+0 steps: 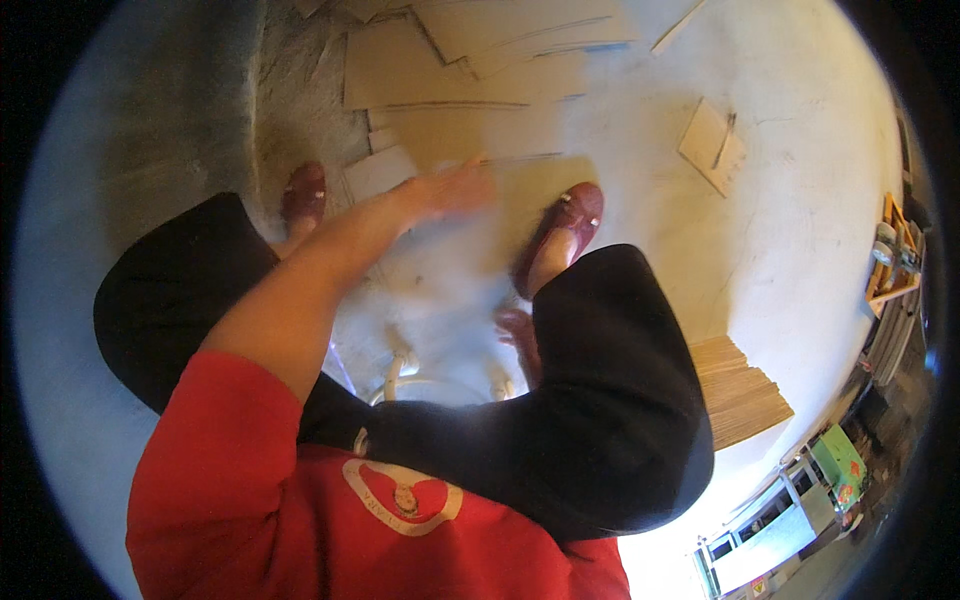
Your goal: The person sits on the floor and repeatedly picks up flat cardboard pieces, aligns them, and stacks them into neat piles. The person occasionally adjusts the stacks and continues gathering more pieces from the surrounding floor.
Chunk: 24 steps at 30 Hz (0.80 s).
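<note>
My left hand (455, 192) reaches forward between my feet, smeared by motion, just over a brown cardboard sheet (430, 130) on the floor. Whether its fingers hold anything cannot be made out. A smaller pale cardboard piece (380, 172) lies beside that wrist. Low between my knees, my right hand (518, 330) shows partly past the inside of my right thigh. Its fingers look apart, with nothing visible in them; the rest of the hand and the forearm are hidden behind the leg.
Flat cardboard sheets (500, 35) overlap ahead of my feet. A cardboard square (705, 150) with a thin dark object on it lies to the right. A cardboard stack (738, 395) stands beside my right knee. A wooden frame (890, 250) is at the far right.
</note>
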Motion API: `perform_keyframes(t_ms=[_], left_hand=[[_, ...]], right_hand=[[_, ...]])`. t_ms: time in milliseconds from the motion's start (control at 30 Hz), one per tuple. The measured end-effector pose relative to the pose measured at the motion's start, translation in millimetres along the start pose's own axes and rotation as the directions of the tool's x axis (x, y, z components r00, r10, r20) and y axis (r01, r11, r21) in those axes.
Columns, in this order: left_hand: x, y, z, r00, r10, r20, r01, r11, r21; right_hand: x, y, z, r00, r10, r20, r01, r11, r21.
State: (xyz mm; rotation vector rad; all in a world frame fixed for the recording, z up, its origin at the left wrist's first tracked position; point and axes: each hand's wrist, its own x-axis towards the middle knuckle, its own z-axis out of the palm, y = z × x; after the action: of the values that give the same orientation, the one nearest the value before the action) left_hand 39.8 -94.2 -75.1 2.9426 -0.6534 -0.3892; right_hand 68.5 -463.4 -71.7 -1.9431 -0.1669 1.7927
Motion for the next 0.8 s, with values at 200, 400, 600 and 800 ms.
perform_keyframes(t_ms=[200,400,600,800], left_hand=[[-27.8,-2.5,-4.4,0.996,-0.086,0.035,0.086,0.996,-0.003],[-50.6,22.7,-5.2,0.570,-0.780,-0.259,0.681,0.625,-0.383],[-109.9,75.9,77.5,-0.448,-0.660,0.603,0.299,-0.746,-0.595],[-103.3,108.6,73.7,-0.326,-0.523,0.787,0.062,-0.843,-0.535]], right_hand=[[-16.4,-0.8,19.1,0.996,0.073,0.042,-0.067,0.987,-0.144],[-47.7,63.0,42.8,0.994,0.015,0.111,0.005,0.984,-0.180],[-51.7,63.7,21.0,0.996,0.049,0.078,-0.035,0.983,-0.181],[-76.6,72.4,30.0,0.971,-0.171,-0.166,0.036,0.793,-0.608]])
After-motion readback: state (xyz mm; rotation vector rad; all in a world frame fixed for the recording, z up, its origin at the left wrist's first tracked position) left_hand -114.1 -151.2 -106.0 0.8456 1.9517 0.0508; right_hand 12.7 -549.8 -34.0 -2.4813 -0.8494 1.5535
